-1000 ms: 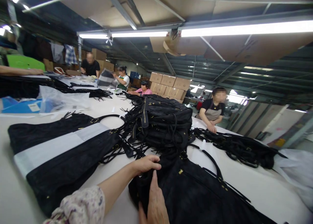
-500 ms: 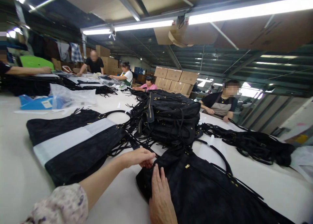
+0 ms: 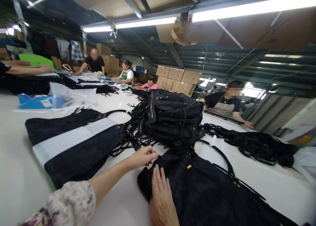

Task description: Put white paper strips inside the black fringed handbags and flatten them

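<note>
A black bag (image 3: 207, 186) with a small gold zip pull lies on the pale table at the front right. My right hand (image 3: 161, 193) rests flat on its left part, fingers stretched out. Just beyond its fingertips is my left hand (image 3: 144, 157), with curled fingers pressed together at the bag's upper left edge; what they hold, if anything, is too small to tell. Left of my hands lies another black bag (image 3: 98, 153) with a white sheet (image 3: 74, 142) across it. Behind my hands stands a pile of black bags (image 3: 172, 117) with fringes and straps.
Clear plastic (image 3: 74, 94) and a blue tray (image 3: 34, 101) lie at the left of the table (image 3: 14, 147). More black bags (image 3: 264, 147) are at the right. A person in an apron (image 3: 223, 104) stands across the table; several others work farther back, before stacked cartons (image 3: 177, 79).
My left hand has lifted slightly from the bag's edge and its fingers have curled in more. My right hand has barely moved. The aproned person's hand has moved right.
</note>
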Available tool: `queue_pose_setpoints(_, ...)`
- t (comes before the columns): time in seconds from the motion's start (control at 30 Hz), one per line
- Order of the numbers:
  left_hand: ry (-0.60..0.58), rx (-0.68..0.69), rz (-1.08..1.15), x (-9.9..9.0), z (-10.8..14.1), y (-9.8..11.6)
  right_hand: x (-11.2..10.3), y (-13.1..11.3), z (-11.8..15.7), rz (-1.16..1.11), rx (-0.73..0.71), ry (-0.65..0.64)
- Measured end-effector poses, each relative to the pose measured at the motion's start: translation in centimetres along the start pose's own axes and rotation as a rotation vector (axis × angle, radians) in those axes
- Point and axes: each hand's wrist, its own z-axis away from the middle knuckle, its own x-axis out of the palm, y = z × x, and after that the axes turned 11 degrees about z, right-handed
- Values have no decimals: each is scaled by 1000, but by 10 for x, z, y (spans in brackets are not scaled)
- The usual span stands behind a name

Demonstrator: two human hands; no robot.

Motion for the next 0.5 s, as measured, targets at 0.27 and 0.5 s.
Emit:
queue_pose_setpoints(0.27, -12, 69, -173, -9, 37, -8, -12, -1, -2, -42, 15, -152)
queue_pose_setpoints(0.5, 139, 73, -364, -5, 43, -39, -46, 12, -13, -407, -35, -379)
